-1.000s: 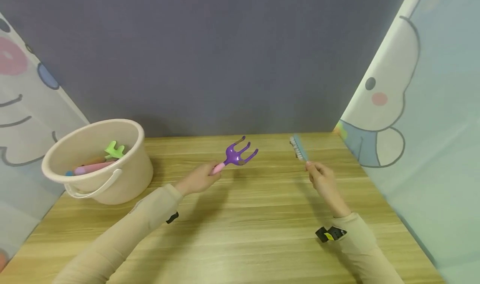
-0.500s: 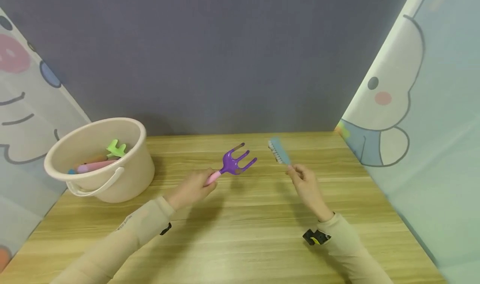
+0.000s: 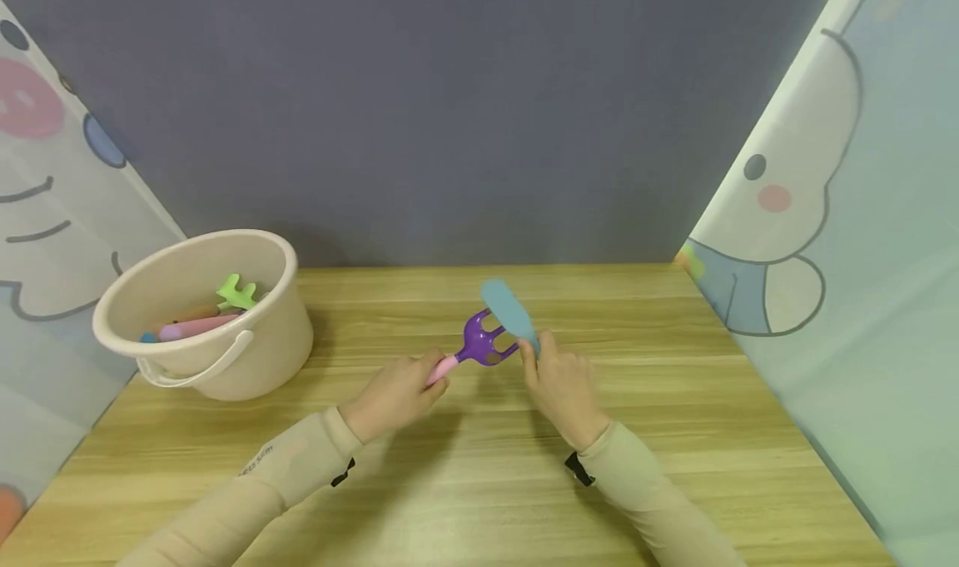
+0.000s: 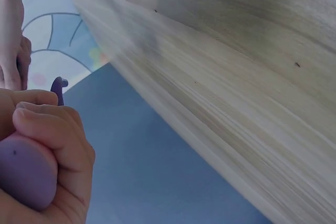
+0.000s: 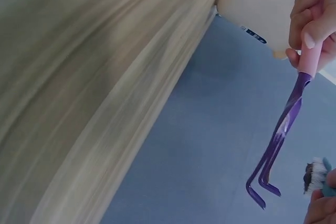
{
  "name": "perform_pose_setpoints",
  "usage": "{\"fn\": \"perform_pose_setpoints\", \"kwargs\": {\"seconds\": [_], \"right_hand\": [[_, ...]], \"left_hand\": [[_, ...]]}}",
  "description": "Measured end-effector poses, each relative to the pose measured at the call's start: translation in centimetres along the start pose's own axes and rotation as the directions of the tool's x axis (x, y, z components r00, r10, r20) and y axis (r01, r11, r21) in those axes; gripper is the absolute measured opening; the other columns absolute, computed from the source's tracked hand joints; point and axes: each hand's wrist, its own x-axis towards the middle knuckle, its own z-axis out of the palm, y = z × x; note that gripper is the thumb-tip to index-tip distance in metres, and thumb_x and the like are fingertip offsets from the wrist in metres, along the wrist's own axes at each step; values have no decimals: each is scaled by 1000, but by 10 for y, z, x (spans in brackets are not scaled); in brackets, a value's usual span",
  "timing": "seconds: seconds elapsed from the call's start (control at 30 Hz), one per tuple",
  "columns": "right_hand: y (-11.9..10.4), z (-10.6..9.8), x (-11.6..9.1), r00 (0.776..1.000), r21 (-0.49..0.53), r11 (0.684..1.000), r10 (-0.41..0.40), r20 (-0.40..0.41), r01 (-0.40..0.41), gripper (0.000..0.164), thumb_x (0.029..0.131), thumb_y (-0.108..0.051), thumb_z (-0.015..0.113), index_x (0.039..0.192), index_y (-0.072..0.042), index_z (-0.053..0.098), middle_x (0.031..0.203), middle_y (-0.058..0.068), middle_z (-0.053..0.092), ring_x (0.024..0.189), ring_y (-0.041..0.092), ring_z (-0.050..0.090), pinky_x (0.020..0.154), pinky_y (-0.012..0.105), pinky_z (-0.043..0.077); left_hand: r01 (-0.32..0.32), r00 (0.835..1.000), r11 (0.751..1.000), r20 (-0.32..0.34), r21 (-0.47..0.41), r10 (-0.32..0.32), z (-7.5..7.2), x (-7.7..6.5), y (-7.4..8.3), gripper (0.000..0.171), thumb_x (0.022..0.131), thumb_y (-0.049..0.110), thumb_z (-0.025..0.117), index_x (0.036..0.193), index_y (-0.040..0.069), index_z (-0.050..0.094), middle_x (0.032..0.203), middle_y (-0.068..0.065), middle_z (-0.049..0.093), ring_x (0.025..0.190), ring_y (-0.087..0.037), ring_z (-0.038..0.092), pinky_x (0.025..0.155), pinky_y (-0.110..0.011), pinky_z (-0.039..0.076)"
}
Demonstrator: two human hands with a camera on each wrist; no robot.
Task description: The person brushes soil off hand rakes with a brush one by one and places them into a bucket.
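Observation:
My left hand grips the pink handle of a small hand rake. The rake's purple head points right, its prongs bent at the tips, with brownish patches on it. In the left wrist view the handle's rounded purple end pokes out of the fist. My right hand pinches the handle of a light blue scrubbing brush. Seen from the head, the brush back faces up and covers part of the prongs; whether they touch I cannot tell. White bristles with dark dirt show in the right wrist view, below the brush back.
A cream bucket with its handle hanging in front stands at the left on the wooden table. Inside it lie a green pronged tool, a pink tool and other pieces. A dark wall rises behind the table.
My right hand has moved left with the brush, from well apart to over the rake's prongs; the brush has turned back upward. The rake has shifted slightly right and nearer.

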Motion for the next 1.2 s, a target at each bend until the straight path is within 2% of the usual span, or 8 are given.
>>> {"fn": "perform_pose_setpoints", "kwargs": {"seconds": [0.13,0.27,0.47,0.7,0.8,0.97,1.07,1.2], "right_hand": [[-3,2,2,1000,-13,1000,8,11,-8,31,93,-27,51,77,0,54,44,-8,30,35,0,18,32,13,14],[-3,4,2,1000,-25,1000,11,9,-10,26,89,-24,57,76,-1,54,43,-8,29,36,-1,16,32,12,14],[-1,7,1,1000,-102,995,-17,-2,16,30,91,-26,53,73,-1,51,42,-7,30,33,2,19,30,14,14],[-4,11,3,999,-290,956,-45,17,48,36,93,-29,50,64,-8,43,43,-6,27,31,5,21,29,17,15],[-7,13,7,998,-247,969,-11,54,24,35,92,-28,51,65,-8,44,43,-6,28,31,5,23,29,17,15],[-9,15,11,985,-80,995,71,158,-59,31,93,-25,51,69,-6,48,44,-5,32,32,6,26,29,17,19],[-9,16,12,966,25,992,116,231,-125,30,94,-24,50,70,-6,50,46,-5,34,34,5,27,29,16,20],[-8,16,13,943,142,971,146,298,-195,26,94,-23,50,75,-5,54,48,-6,34,36,3,25,31,15,21]], "left_hand": [[10,1000,1000,8,2,-10,-2,-3,3,19,88,18,58,102,5,55,56,4,39,43,-6,36,37,-19,31],[26,1000,1000,14,9,-26,-3,-4,4,19,89,18,57,102,5,54,56,4,38,43,-6,36,37,-19,31],[9,1000,1000,-7,8,-9,-4,-5,6,18,88,18,58,100,5,55,56,4,38,44,-7,36,37,-19,30],[-11,999,999,-48,44,13,3,-3,7,14,90,17,56,96,5,55,54,6,37,41,-4,35,34,-15,28],[-11,997,999,-76,49,15,7,-1,8,10,90,16,55,92,6,54,54,6,38,40,-4,34,33,-14,27],[-23,992,997,-123,71,31,12,-1,5,9,89,12,57,84,7,51,53,5,39,40,-4,35,33,-14,27],[-46,988,993,-141,105,60,14,-2,2,10,88,11,58,84,6,51,53,4,39,40,-4,35,33,-13,26],[-71,983,988,-158,138,93,17,-2,-1,10,87,11,59,84,5,52,53,4,39,39,-4,34,33,-13,26]]}}
